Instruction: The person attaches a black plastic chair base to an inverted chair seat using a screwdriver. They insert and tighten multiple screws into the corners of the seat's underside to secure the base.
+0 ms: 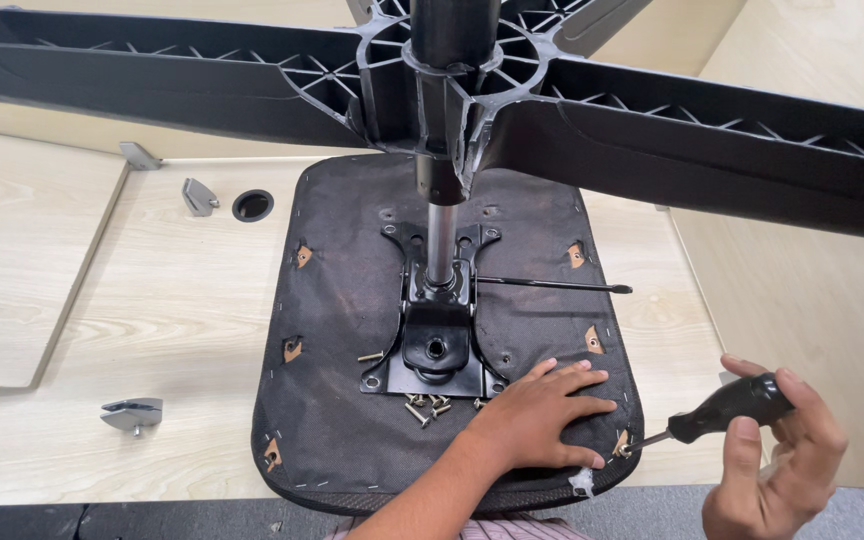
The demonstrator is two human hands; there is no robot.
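An upturned black fabric-covered chair seat [352, 400] is pressed flat by the spread left hand [542, 412]. A black-handled screwdriver [717, 410] is gripped in the closed right hand [777, 455], its tip set at the seat's near right corner. Loose screws [430, 405] are scattered beside the black mounting plate [434, 340].

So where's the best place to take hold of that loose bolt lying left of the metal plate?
Probably pinch the loose bolt across its shank from above with finger and thumb. It lies flat on the seat underside, apart from the metal plate and the screw pile, with open fabric on both sides.
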